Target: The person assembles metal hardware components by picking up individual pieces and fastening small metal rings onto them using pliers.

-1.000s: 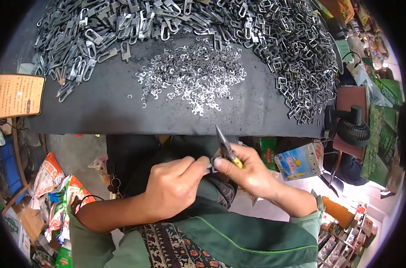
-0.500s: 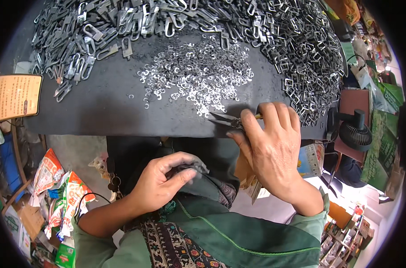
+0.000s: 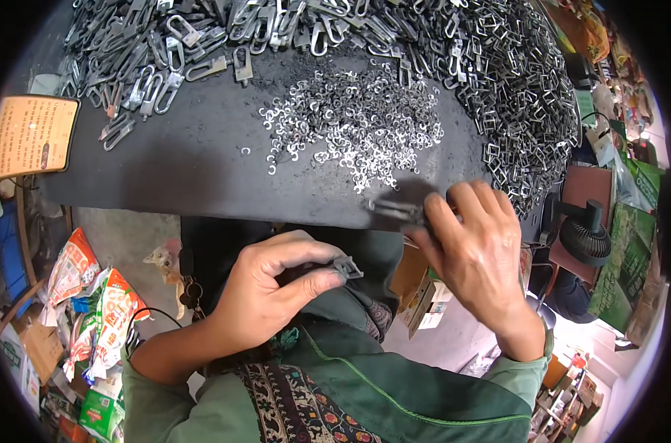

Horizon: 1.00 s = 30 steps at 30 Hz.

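Observation:
Between thumb and forefinger, my left hand (image 3: 265, 292) pinches a small grey metal frame piece (image 3: 350, 269), held in front of the table edge above my lap. Part of that piece is hidden by the fingers. My right hand (image 3: 474, 247) is closed on slim-jawed pliers (image 3: 397, 212), smeared by motion, whose jaws point left over the table's near edge. Whether the jaws grip anything cannot be made out. Just beyond them lies a spread of tiny silver C-shaped rings (image 3: 350, 136) on the dark table (image 3: 202, 166).
Long looped metal clips (image 3: 195, 37) are heaped along the far side, and small rectangular metal frames (image 3: 524, 96) pile up at right. A card with writing (image 3: 31, 139) stands at the left edge. A black fan (image 3: 586, 235) sits at right; filled bags (image 3: 118, 317) stand lower left.
My right hand and the pliers have drawn back from the rings, slightly right. My left hand has turned so the metal frame piece shows at its fingertips. The whole view has shifted a little.

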Tool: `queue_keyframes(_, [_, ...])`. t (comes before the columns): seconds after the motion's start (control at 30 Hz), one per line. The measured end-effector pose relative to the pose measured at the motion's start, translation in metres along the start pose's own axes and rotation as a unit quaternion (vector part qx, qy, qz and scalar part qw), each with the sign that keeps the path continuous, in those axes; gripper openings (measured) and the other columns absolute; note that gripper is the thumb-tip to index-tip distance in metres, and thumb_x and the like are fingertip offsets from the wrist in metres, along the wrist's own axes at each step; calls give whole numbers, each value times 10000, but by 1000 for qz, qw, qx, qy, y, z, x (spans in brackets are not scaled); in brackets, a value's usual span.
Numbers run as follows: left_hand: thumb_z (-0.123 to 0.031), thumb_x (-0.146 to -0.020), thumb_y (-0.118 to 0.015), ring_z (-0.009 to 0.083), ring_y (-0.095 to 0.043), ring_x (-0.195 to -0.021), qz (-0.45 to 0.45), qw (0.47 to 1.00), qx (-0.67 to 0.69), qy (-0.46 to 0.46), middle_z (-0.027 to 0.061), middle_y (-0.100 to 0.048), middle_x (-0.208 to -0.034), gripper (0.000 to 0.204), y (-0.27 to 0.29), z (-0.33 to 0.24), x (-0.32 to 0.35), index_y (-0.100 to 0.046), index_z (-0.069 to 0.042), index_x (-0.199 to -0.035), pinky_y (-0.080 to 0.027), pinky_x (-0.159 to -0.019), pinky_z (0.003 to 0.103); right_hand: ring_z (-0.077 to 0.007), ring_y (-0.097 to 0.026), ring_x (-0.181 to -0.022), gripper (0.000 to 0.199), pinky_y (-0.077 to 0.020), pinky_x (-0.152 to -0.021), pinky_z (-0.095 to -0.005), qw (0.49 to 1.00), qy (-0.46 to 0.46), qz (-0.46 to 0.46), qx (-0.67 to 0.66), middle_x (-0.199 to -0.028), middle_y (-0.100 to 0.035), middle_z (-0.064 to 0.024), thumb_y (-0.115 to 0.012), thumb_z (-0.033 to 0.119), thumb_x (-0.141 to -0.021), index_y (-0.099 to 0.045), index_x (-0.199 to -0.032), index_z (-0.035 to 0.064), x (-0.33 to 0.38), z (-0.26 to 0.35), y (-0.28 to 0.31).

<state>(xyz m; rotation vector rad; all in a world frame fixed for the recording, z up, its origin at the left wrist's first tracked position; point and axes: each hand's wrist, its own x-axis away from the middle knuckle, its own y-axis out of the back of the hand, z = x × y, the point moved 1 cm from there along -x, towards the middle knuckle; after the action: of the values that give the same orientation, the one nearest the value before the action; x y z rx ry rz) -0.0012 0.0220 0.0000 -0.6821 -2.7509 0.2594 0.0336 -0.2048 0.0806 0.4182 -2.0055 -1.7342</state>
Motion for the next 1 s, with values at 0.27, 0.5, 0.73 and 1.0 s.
queue_keyframes(0.27, [-126, -896, -684, 13, -445, -648, 65, 969, 177, 162, -22, -604, -851, 174, -5, -6, -9, -671, 15, -999, -334, -538, 187, -259, -555, -725, 359, -426, -611, -379, 982, 112, -36, -149, -774, -501, -72, -733, 321, -677, -596, -875, 55, 13, -6, 3])
queue_keyframes(0.5, [-163, -871, -721, 17, -429, -611, 71, 978, 156, 117, -18, -602, -836, 216, -9, -3, -14, -685, 16, -985, -325, -520, 196, -254, -556, -749, 346, -434, -636, -368, 975, 118, -36, -185, -797, -508, -68, -745, 322, -663, -585, -847, 76, 14, -7, -1])
queue_keyframes(0.73, [-145, -866, -721, 18, -452, -634, 59, 986, 115, 107, -11, -619, -830, 186, -7, -12, -19, -705, 23, -946, -337, -541, 191, -246, -549, -765, 339, -432, -658, -364, 976, 118, -39, -180, -791, -492, -61, -743, 308, -666, -592, -861, 76, 11, -10, 2])
queue_keyframes(1.0, [-102, -879, -690, 46, -531, -768, 63, 983, 124, 121, 14, -636, -897, 172, -11, -13, -22, -681, 31, -988, -414, -672, 205, -248, -530, -791, 347, -435, -688, -370, 975, 145, -107, -130, -835, -510, -70, -718, 324, -685, -610, -896, 70, 7, -16, 1])
